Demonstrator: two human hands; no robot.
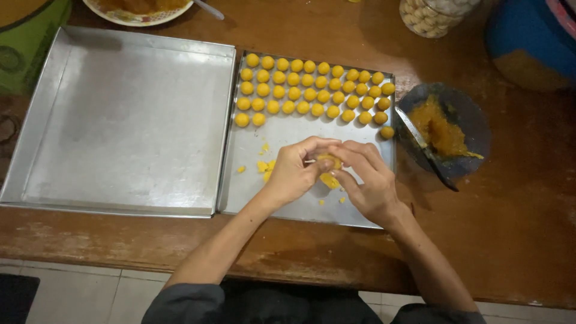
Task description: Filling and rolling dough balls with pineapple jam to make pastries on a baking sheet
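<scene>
On a brown worktop [516,240], beside a larger bare tray [120,120], a smaller tray [252,180] is carrying rows of yellow dough balls [312,93], and above its near half the left hand [292,174] and right hand [369,180] are pinching one yellow dough piece [329,162] between closed fingers [351,157].

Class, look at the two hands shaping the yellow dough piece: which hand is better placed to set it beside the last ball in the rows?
Probably the right hand: the dough piece sits at its fingertips, and the last ball lies just beyond it on the right-hand tray. The left hand is farther away.

The hands [333,171] hide most of the yellow dough piece [330,162]; the plate [139,18] is cut off.
</scene>
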